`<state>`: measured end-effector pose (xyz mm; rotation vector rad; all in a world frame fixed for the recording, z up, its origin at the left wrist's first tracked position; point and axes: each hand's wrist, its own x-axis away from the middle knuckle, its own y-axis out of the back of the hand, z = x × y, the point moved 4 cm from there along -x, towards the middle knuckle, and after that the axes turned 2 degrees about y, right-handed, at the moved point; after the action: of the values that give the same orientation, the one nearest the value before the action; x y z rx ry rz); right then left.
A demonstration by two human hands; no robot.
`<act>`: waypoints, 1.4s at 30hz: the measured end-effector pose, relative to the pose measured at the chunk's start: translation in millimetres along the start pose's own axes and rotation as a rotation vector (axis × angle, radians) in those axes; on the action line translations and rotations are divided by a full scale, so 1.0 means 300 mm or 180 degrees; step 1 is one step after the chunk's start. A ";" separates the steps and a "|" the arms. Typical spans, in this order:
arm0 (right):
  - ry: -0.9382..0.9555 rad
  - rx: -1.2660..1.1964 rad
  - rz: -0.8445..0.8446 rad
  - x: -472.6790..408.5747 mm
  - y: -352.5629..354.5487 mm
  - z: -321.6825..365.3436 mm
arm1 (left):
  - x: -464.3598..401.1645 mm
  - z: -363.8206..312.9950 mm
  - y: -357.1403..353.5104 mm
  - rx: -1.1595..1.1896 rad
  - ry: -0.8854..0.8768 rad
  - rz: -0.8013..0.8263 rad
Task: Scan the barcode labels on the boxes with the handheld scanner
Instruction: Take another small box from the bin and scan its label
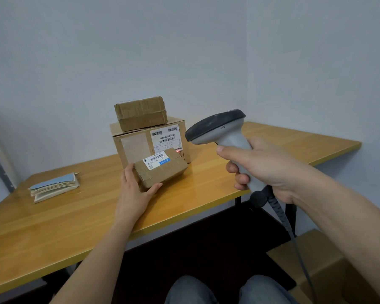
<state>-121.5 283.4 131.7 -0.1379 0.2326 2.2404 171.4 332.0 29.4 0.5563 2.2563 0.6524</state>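
Red scanner light sits right of the label [155, 160]. Your right hand [261, 167] grips the scanner [219, 130]; aim left. Left hand [136, 185] clasps the small box [162, 172]; steady it.

I saw a wooden table [206, 187] with a smooth, lightly glossy varnish. The small box [162, 172], the large box [136, 145] and the top parcel [140, 113] were matt brown cardboard, crossed by shiny clear tape, with white paper labels [156, 161]. The scanner [224, 137] looked like smooth grey plastic with a darker matt head. The notebook [55, 187] was soft paper.
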 end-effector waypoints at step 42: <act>0.0419 0.3241 -0.0675 -0.409 0.016 -0.286 | -0.006 0.002 -0.003 0.0185 0.0008 0.0087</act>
<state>-46.5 169.2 70.6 0.2305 1.3114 1.6684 172.8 330.4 29.4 0.6160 2.2798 0.6028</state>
